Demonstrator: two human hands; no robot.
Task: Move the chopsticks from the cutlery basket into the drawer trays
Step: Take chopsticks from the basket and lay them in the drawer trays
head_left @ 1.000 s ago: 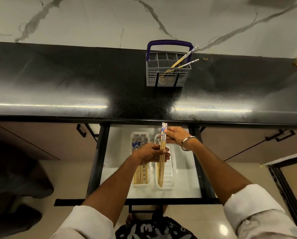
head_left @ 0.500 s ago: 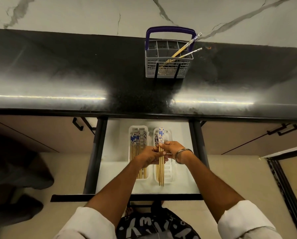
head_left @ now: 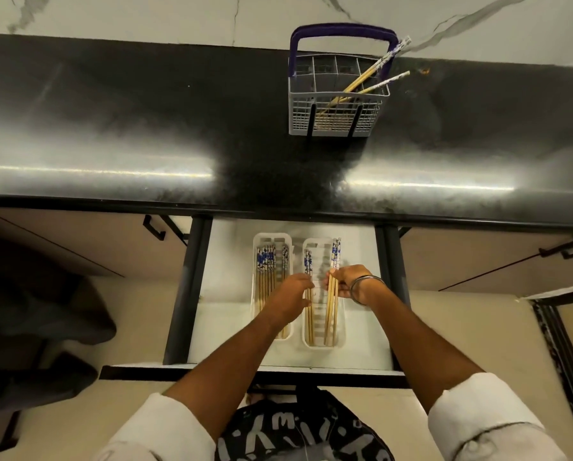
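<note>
The grey cutlery basket (head_left: pixel 338 126) with a purple handle stands on the black counter, and a few chopsticks (head_left: pixel 374 69) lean out of its right side. Below it the drawer (head_left: pixel 225 294) is open with two white trays. The left tray (head_left: pixel 271 236) holds several chopsticks (head_left: pixel 265 277). My right hand (head_left: pixel 348 281) pinches a small bundle of chopsticks (head_left: pixel 331 314) lying along the right side of the right tray (head_left: pixel 321 344). My left hand (head_left: pixel 290 296) holds a pair of chopsticks (head_left: pixel 309 324) at that tray's left side.
The black counter (head_left: pixel 145 128) runs across the view against a marble wall. Cabinet fronts with black handles (head_left: pixel 153 227) flank the drawer. The drawer's black front edge (head_left: pixel 251 372) is near my body. A dark bundle (head_left: pixel 39 311) lies on the floor at left.
Both hands lowered the bundle into the right tray. The bundle has split: my left hand keeps a pair at the tray's left, my right hand moved the others to its right side.
</note>
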